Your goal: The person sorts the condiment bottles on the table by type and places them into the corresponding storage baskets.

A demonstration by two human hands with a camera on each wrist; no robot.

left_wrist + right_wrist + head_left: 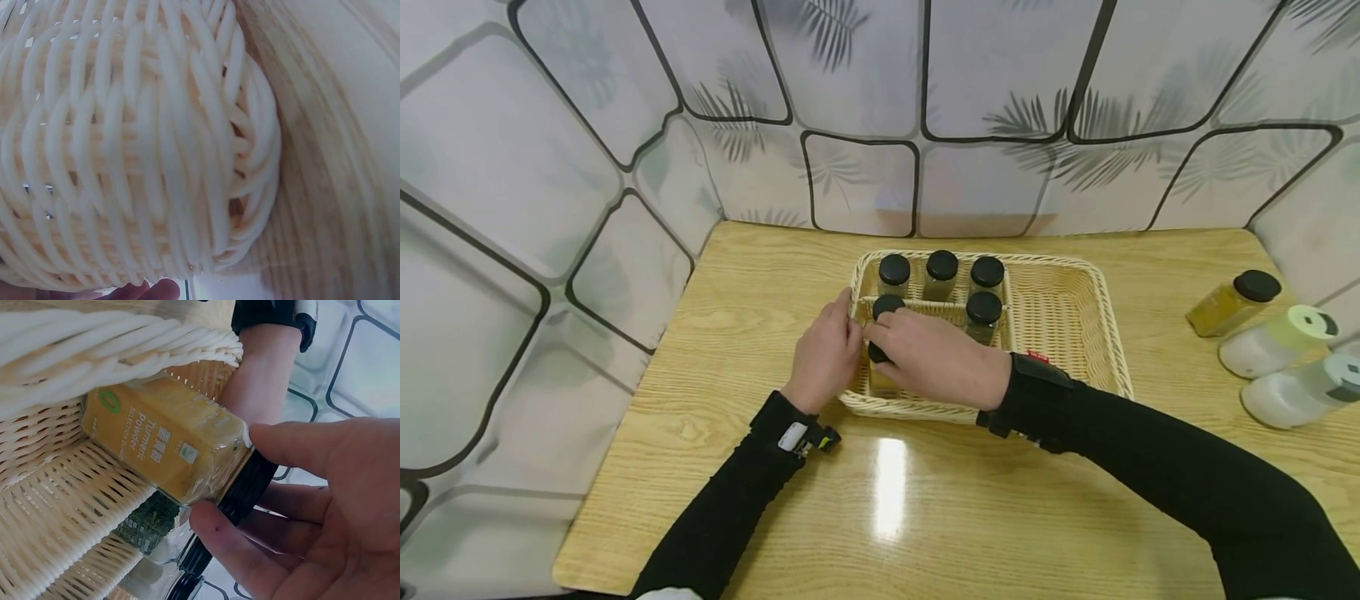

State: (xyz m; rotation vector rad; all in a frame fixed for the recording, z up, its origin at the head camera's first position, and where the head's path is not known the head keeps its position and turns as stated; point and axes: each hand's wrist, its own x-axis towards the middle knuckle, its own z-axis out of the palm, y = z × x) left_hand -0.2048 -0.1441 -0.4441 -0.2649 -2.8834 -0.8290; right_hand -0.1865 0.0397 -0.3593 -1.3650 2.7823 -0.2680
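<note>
A jar of turmeric powder with a black lid stands in the front left part of a cream wicker basket. My right hand pinches it near the lid between thumb and fingers. At the basket's left end, my left hand grips the rim; in the left wrist view only fingertips show beneath the woven wall. Behind the turmeric is a jar of dried green herb. Another black-lidded jar stands to the right, and three more line the back compartment, one of them the middle jar.
The basket's right compartment shows bare weave, with a small red tag at its divider. On the wooden table, far right, a yellow spice jar, a green-capped bottle and a pale-capped bottle lie tilted. Patterned cloth walls border the table.
</note>
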